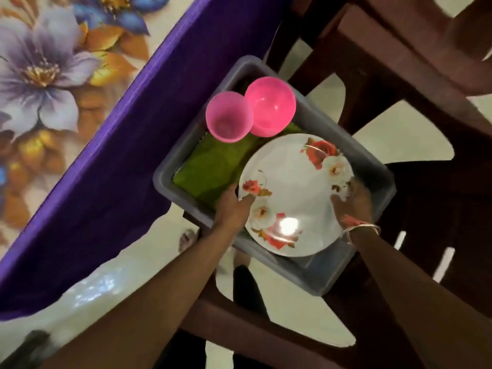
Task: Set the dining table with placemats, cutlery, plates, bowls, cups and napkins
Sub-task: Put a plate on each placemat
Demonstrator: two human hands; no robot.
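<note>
A white plate (295, 193) with red and white rose prints is tilted over a grey plastic tub (372, 166). My left hand (233, 206) grips its left rim, thumb on the top face. My right hand (354, 201), with bangles at the wrist, holds the right rim. Inside the tub a pink cup (229, 117) and a pink bowl (270, 106) stand at the far end. Green folded placemats (213, 166) lie on the tub's floor, partly hidden under the plate.
The tub rests on a dark brown plastic chair (266, 331). More brown chairs (415, 49) stand to the right and behind. The dining table (40, 75), with a floral cloth and a hanging purple edge, lies to the left. Pale tiled floor shows below.
</note>
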